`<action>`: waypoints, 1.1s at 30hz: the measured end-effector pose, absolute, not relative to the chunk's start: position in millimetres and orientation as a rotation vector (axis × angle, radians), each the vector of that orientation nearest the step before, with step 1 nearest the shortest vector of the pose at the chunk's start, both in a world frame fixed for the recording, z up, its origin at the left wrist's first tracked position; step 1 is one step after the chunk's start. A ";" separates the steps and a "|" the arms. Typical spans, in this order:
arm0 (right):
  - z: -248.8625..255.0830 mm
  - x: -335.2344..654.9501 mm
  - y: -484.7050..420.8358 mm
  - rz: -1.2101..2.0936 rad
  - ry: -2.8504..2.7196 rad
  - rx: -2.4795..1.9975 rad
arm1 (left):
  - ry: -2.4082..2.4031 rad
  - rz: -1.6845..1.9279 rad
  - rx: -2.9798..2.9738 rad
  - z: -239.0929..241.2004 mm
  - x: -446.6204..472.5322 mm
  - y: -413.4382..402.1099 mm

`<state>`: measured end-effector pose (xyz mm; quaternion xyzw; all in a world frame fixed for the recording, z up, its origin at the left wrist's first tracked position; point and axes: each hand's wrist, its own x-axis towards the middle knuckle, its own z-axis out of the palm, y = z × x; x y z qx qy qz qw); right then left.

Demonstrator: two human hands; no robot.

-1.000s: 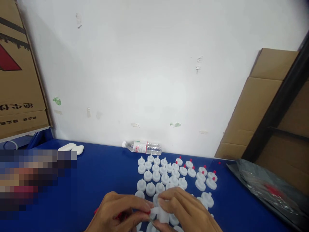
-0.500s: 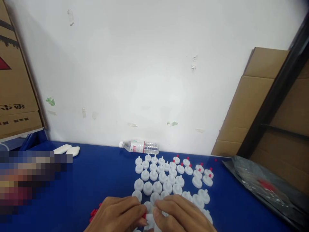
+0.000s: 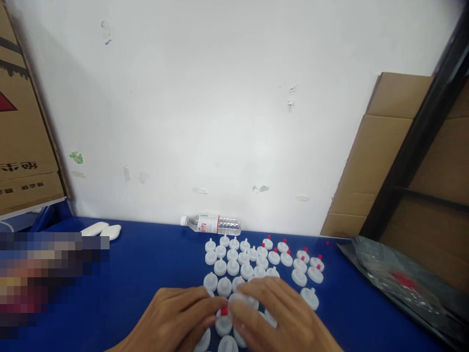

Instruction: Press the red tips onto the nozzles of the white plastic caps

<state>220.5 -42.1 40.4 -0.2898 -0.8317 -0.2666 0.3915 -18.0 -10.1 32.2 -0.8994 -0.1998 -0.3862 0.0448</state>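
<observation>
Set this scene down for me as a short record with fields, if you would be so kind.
Left hand: fingertips of the left hand beside a red-tipped cap; grip unclear
Right hand: right hand blurred, over white caps; grip unclear
Plain caps: white caps in loose rows, spouts up
Other red-tipped caps: a cluster at the rows' far right
Surface: blue table
Bottle: clear bottle on its side near the wall
Right side: grey plastic bag

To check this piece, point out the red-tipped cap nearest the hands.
The cap between the left hand and right hand; the other red-tipped caps sit farther back, rightward.
</observation>
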 end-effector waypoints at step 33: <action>32.0 348.2 1.7 -0.180 -2.182 -1.755 | -1.349 -0.422 -3.434 37.4 -52.5 29.5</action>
